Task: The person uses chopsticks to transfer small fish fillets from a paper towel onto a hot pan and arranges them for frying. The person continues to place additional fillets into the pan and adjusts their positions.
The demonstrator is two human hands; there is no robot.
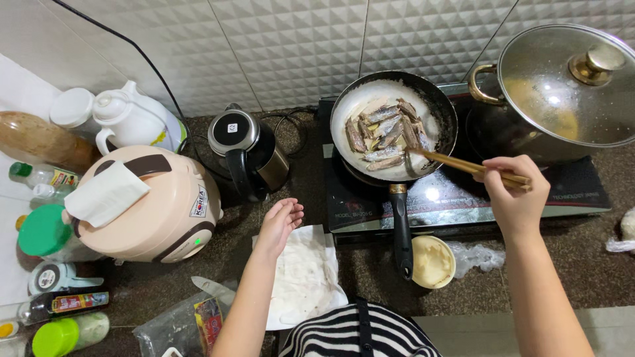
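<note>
From where I stood, the right hand (pixel 514 193) gripped a pair of wooden chopsticks (pixel 473 166), their tips reaching into the black frying pan (pixel 442 109) at the upper middle of the frame, touching the strips of fish (pixel 383 133) lying in pale oil. The left hand (pixel 280 223) hung open and empty, fingers loosely spread, over the dark desk (pixel 582 264) just above a floured sheet of white paper (pixel 301 277).

The pan sat on a flat black cooktop (pixel 575 192), its long handle (pixel 401 231) pointing straight down the frame toward the person's striped top. That looked like the likeliest trouble: a forearm catching the handle could swing the pan and spill hot oil. A strip slipping from the chopstick tips might splash, and the bare right wrist hovered close over the cooktop.

A small yellowish bowl (pixel 432 262) stood right beside the handle's end, easy to knock. At the upper right, the lidded pot (pixel 562 92) stood near the right hand. The kettle (pixel 248 155) and the beige rice cooker (pixel 149 205) crowded the left side, with a cord trailing behind toward the cooktop.
</note>
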